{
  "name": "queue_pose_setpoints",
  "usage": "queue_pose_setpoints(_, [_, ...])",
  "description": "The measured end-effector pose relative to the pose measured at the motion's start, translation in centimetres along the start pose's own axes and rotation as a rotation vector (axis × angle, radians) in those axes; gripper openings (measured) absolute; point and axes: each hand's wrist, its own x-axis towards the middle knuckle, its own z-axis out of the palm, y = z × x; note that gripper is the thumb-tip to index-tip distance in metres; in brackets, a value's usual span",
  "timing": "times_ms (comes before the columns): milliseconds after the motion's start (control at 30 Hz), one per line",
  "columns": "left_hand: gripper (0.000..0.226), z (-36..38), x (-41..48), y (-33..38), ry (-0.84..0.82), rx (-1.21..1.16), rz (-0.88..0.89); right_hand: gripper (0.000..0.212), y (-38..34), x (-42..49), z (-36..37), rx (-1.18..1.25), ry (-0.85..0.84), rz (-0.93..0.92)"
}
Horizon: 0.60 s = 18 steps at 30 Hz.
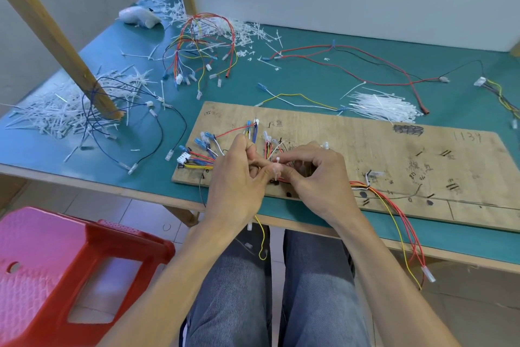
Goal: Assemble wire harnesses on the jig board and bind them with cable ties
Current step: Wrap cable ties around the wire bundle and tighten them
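Looking down from the head camera, the left hand [239,177] and right hand [318,175] meet over the jig board [394,155], the fingers of both curled and pinching a white cable tie [277,169] at the wire harness [363,185]. Binding seems midway: the wires are laid, and more ties probably remain. The harness is thin red, yellow, black and white strands. Its blue-capped connectors [202,139] fan left of the fingers, and loose ends trail right. Spare ties [382,107] lie beyond the fingers.
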Motion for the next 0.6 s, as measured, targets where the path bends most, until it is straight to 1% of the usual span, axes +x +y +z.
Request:
queue_pose_setpoints(233, [0.053,0.1,0.4,-0.1,-0.016,-0.041,-0.049,0.015,0.2,-0.1,0.1,-0.013,0.003,-0.038])
queue_pose_setpoints(367, [0.05,0.1,0.5,0.1,0.001,-0.034,-0.034,0.016,0.3,-0.1,0.2,-0.044,-0.002,-0.093])
queue_pose_setpoints(433, [0.043,0.0,0.6,0.3,0.003,-0.055,-0.033,0.02,0.2,-0.2,0.2,-0.044,-0.005,-0.106])
queue_pose_setpoints(500, [0.03,-0.3,0.9,0.5,-0.006,-0.066,-0.044,0.02,0.0,-0.3,0.1,-0.061,-0.014,-0.14])
queue_pose_setpoints(600, [0.012,-0.9,1.6,0.9,-0.082,0.043,-0.053,0.015,-0.4,-0.5,0.1,-0.122,-0.041,-0.186])
